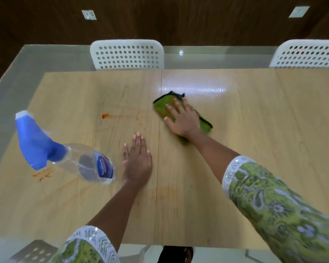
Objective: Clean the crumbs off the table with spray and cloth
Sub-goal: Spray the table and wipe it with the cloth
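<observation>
Green cloth (164, 109) lies flat on the bench (254, 130), far of centre and just right of the seam, long axis running far-left to near-right. The right hand (182, 118) presses it with straight, spread fingers. The orange stain (105, 116) lies to the left of the cloth, across the seam. The left hand (137, 160) rests flat, fingers straight, holding nothing, just right of the spray bottle (65, 150). Judgement: the wipe must travel leftward; the right hand carries it.

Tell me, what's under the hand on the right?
A green cloth lies under the right hand, flat on the table. The hand hides the cloth's middle, and the cloth hides the table beneath.
</observation>
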